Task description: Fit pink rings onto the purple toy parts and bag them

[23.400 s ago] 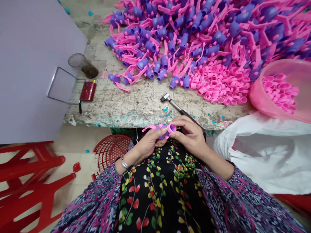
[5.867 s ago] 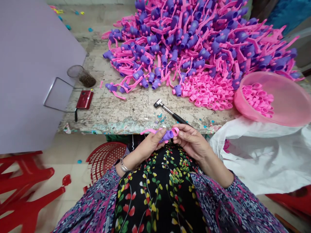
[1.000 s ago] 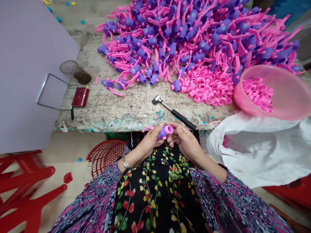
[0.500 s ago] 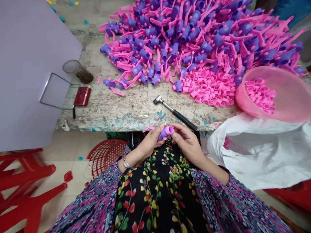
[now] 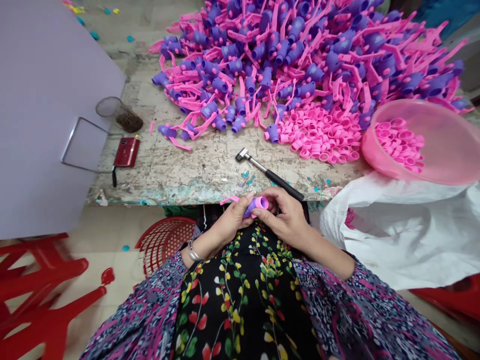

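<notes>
just off the near edge of the surface (image 5: 202,165), the left hand (image 5: 231,218) grips the purple piece (image 5: 250,208), the right hand (image 5: 288,216) its ringed end; likely seating the pink ring (image 5: 259,202), next wanting even pressure.

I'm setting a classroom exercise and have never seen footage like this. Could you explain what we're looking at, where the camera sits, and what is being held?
There is no machine here, just a person's two bare hands. One camera worn on the head looks forward and down, so the sleeves and lap show below.

The left hand grips a purple piece with a pink arm. The right hand also holds it, near the pink ring around its open end.

On the worn table lie a big pile of purple-and-pink pieces, a heap of pink rings, a hammer, a drinking glass and a small red object. At the right, a pink bowl holds more rings.
</notes>
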`<act>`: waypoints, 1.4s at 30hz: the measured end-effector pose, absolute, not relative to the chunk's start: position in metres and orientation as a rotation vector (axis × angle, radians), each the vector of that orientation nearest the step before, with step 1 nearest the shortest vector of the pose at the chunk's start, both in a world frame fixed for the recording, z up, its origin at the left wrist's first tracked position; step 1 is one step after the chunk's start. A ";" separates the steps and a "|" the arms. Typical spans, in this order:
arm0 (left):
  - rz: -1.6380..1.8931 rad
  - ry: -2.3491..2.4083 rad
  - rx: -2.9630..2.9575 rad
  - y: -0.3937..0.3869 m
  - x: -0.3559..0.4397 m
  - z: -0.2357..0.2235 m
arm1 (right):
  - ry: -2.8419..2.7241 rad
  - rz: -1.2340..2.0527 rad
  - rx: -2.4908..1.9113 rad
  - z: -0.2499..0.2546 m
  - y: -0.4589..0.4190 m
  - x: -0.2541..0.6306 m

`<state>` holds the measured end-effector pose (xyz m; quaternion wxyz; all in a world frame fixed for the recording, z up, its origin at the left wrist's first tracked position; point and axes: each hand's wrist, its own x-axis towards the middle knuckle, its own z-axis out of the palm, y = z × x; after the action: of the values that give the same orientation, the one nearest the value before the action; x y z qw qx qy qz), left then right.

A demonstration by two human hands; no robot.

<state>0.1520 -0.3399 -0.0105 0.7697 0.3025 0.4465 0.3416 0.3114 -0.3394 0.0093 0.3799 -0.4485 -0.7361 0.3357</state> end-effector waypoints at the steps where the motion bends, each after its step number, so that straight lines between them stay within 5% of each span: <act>1: 0.737 0.969 0.661 -0.340 0.152 -0.010 | -1.894 0.853 -1.152 0.010 -0.339 0.312; 12: 0.718 1.151 0.855 -0.344 0.154 -0.003 | -2.040 0.552 -1.205 0.003 -0.335 0.310; 30: 0.792 1.539 1.316 -0.348 0.157 -0.014 | -1.806 0.744 -1.418 -0.011 -0.333 0.296; 42: 0.740 1.240 0.883 -0.342 0.159 -0.016 | -1.007 1.622 -1.293 -0.018 -0.325 0.304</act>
<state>0.1587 -0.3422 -0.0164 0.6628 0.3907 0.5486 0.3273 0.3038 -0.3254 -0.0184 0.4059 -0.5123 -0.3994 0.6428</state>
